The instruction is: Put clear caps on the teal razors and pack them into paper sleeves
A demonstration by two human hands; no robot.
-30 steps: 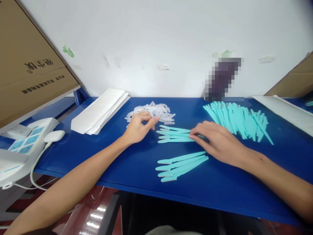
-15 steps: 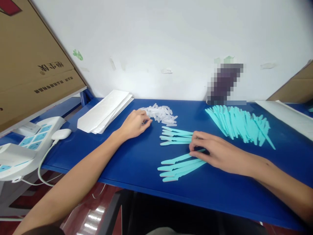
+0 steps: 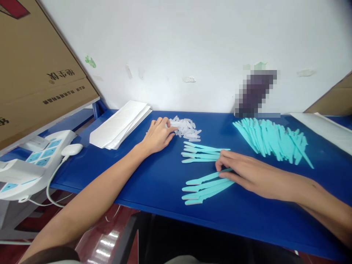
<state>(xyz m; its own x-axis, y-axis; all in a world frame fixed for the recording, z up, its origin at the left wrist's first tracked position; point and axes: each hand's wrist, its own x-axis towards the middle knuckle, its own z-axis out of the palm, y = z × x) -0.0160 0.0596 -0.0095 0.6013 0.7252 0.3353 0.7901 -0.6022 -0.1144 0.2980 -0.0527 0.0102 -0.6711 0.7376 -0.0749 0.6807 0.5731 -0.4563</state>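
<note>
My left hand (image 3: 158,136) rests on the blue table (image 3: 154,176) with its fingers reaching into a heap of small clear plastic caps (image 3: 187,129); the fingertips are curled on the caps. My right hand (image 3: 249,172) lies flat on the handle ends of a near row of teal razor-like sticks (image 3: 205,186). A second small row of teal sticks (image 3: 202,153) lies between the two hands. A big fanned pile of the same teal sticks (image 3: 271,138) sits at the back right.
A stack of white paper sleeves (image 3: 119,124) lies at the back left. Left of the table are a white device with blue buttons (image 3: 30,161), a white mouse-like puck (image 3: 72,149) with a cable, and a large cardboard box (image 3: 35,73). White sheets (image 3: 324,128) lie far right.
My left hand went from a raised pinch near the sticks back to the cap heap. My right hand slid from the middle row of sticks down to the near row.
</note>
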